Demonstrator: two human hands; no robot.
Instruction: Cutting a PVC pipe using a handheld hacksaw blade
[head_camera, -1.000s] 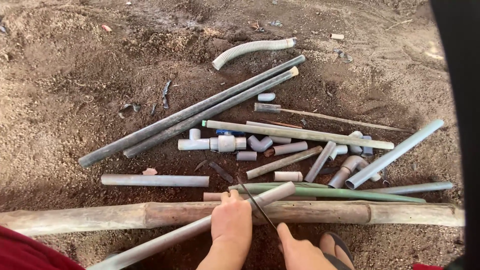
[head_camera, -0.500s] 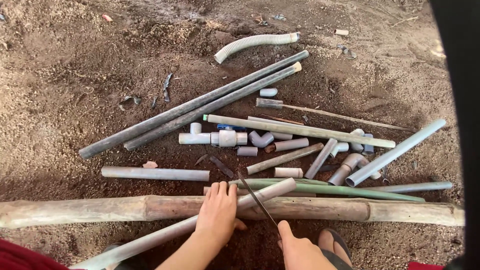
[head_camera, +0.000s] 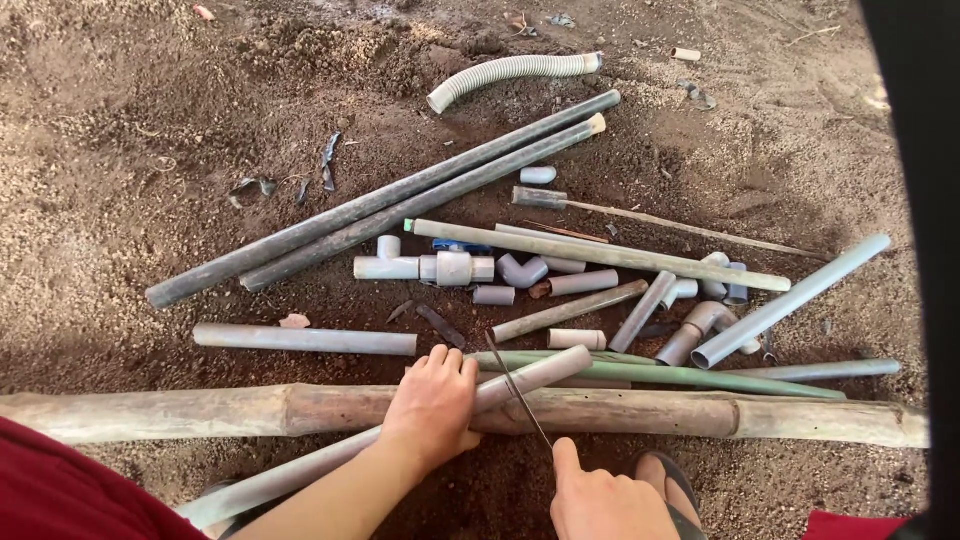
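The left hand (head_camera: 432, 405) is pressing a grey pipe (head_camera: 400, 432) onto a log (head_camera: 700, 412). The right hand (head_camera: 605, 497) is gripping a saw blade (head_camera: 518, 390) across it.

Two hands are at work: the left hand (head_camera: 432, 403) and the right hand (head_camera: 605, 498). One thick bamboo pole (head_camera: 250, 410) lies across the dirt, and one grey pipe (head_camera: 530, 377) slants over it. One thin blade (head_camera: 517, 386) crosses that pipe. Behind them lie two long dark pipes (head_camera: 380, 205) side by side, and one ribbed corrugated hose (head_camera: 510, 72) beyond. One green pipe (head_camera: 650, 372) sits just past the pole. One tee fitting with a valve (head_camera: 425, 266) stands out. The short pipe offcuts (head_camera: 575, 339) number roughly six; the small elbows, about three, overlap too much to count surely. One sandal (head_camera: 670, 480) shows.
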